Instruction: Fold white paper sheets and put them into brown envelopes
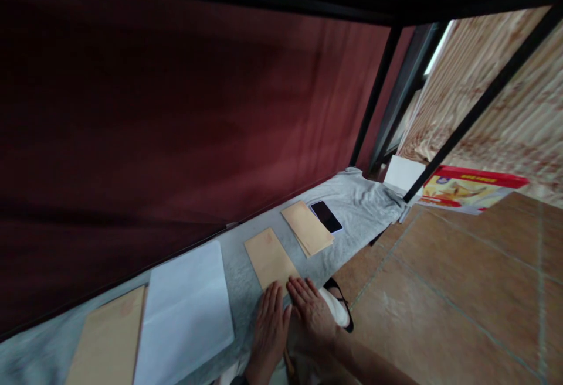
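A single tan paper envelope (pixel 270 256) lies flat on the grey cloth in front of me. My left hand (pixel 270 323) rests on its near edge with the fingers stretched out. Beside it, my right hand (pixel 313 309) presses flat on the near right corner, fingers extended and slightly apart. Just beyond, to the right, is a small stack of tan envelopes (pixel 308 227). Left of my hands lies a large sheet of white paper (pixel 187 309), and past it a pile of tan envelopes (pixel 109 338).
A dark-screened phone (pixel 326 216) lies by the small stack. Grey cloth (pixel 365 197) covers the narrow shelf, with a dark red panel (pixel 197 121) behind. Black metal posts (pixel 378 95) frame the right end. A colourful box (pixel 470 188) stands on the tiled floor (pixel 422 309).
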`<state>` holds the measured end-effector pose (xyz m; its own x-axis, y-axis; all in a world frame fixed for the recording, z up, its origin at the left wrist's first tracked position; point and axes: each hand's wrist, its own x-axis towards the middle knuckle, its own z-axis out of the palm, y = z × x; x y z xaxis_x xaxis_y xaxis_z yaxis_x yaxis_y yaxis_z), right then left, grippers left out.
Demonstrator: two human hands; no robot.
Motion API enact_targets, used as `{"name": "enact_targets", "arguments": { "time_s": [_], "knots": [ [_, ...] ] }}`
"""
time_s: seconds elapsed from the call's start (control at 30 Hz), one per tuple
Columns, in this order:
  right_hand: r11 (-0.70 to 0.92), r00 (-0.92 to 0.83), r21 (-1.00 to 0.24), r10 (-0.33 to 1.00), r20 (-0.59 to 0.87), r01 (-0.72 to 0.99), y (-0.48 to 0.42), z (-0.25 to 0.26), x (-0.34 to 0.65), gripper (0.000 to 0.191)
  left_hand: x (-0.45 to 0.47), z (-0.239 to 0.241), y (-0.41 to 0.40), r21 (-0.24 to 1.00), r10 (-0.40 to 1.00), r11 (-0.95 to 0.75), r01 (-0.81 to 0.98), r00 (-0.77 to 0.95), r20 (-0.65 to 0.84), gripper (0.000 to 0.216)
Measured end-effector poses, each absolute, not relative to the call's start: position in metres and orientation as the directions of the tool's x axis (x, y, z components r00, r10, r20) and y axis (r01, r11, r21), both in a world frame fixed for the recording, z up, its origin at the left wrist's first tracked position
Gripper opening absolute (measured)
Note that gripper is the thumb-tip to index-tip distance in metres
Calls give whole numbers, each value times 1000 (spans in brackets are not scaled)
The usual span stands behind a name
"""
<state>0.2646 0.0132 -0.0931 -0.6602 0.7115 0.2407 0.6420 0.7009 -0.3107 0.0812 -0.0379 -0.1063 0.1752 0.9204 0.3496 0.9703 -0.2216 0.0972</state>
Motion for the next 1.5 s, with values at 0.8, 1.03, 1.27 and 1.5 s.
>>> {"name": "enact_targets", "arguments": {
  "time_s": [0.8,1.03,1.27,1.5],
  "knots": [
    [690,-658,-275,722,212,669,15,-109,258,77,65,-92,122,-2,960,-145,989,141,243,59],
    [694,-660,-295,718,222,656,13,-111,259,81,69,-100,93,35,967,-168,985,158,198,56],
    [682,-647,-325,728,227,655,8,-98,259,82,63,-110,10,22,931,-242,970,226,286,57],
    [643,-549,-269,759,350,717,-3,-95,248,83,62,-119,-31,169,938,-14,985,-46,343,54]
  ]
}}
